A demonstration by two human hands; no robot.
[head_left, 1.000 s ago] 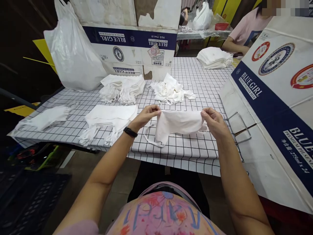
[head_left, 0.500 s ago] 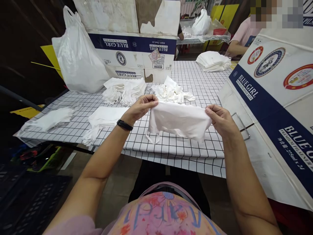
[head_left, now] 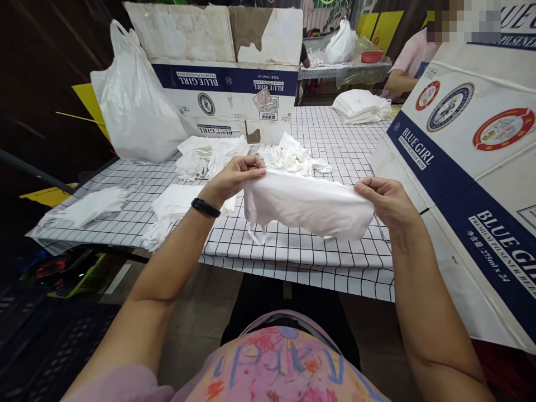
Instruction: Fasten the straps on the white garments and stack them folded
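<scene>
A white cloth piece with a thin strap (head_left: 307, 204) hangs stretched between my two hands, just above the checked tabletop. My left hand (head_left: 243, 172) pinches its upper left corner between thumb and fingers. At the upper right corner, my right hand (head_left: 379, 195) has its thumb and fingers closed on the edge. The strap dangles below the cloth on the left. Behind it lies a crumpled heap of white cloth pieces (head_left: 288, 155). A flat stack of white cloth (head_left: 173, 202) rests left of my left hand, partly behind the forearm.
More white stacks lie on the checked table (head_left: 226, 237): one at the back (head_left: 209, 153), one far left (head_left: 94, 206), one far right (head_left: 362, 106). A carton (head_left: 234, 106) and a plastic bag (head_left: 134, 106) stand behind. A large carton (head_left: 452, 167) leans right; a person (head_left: 404, 72) sits beyond.
My hands have moved slightly apart, and the white cloth piece is stretched wider between them. The view has shifted a little.
</scene>
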